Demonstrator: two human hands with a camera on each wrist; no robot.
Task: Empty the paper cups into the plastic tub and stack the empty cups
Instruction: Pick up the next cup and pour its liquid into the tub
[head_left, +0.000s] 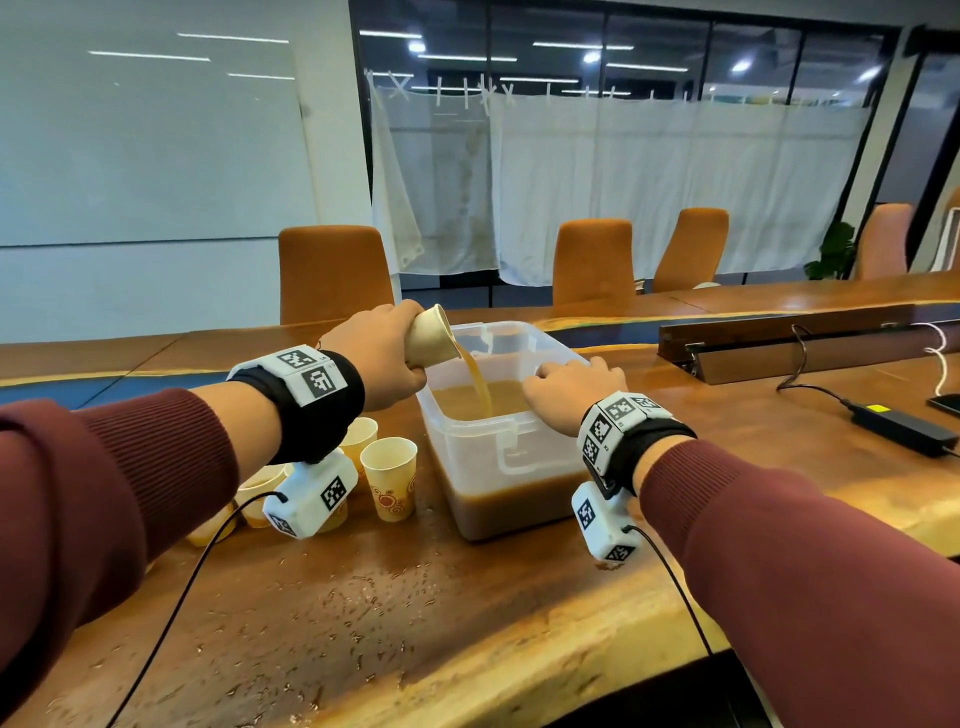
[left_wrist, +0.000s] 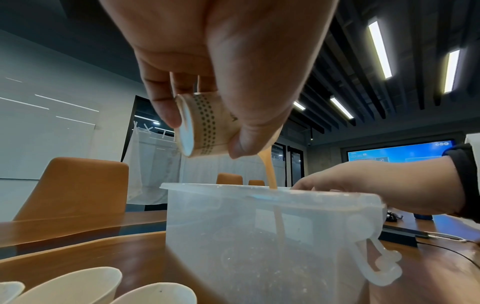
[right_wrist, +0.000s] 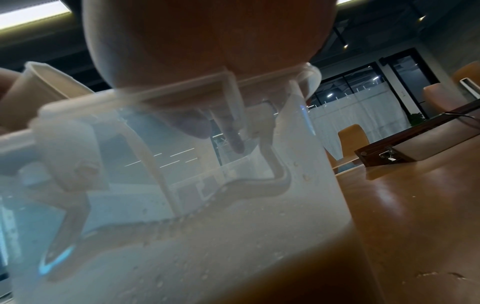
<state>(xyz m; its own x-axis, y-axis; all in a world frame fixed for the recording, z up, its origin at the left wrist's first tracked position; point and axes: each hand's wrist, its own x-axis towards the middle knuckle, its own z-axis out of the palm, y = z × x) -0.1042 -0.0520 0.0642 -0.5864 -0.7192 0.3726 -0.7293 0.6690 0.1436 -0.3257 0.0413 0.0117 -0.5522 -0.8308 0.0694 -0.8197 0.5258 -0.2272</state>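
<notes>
My left hand (head_left: 382, 353) grips a paper cup (head_left: 430, 338) tipped on its side over the clear plastic tub (head_left: 524, 470). A stream of brown liquid (head_left: 478, 384) pours from the cup into the tub, which holds a layer of the same liquid. In the left wrist view the cup (left_wrist: 202, 125) shows its base and dotted band, with thumb and fingers around it. My right hand (head_left: 571, 387) grips the tub's near right rim, fingers curled over the edge and inside the wall (right_wrist: 233, 131). Several paper cups (head_left: 389, 478) stand left of the tub.
The wooden table (head_left: 363, 623) is wet with droplets in front of the tub. A black power adapter (head_left: 904, 426) with cable and a long dark cable box (head_left: 779, 348) lie to the right. Orange chairs (head_left: 332, 275) stand behind the table.
</notes>
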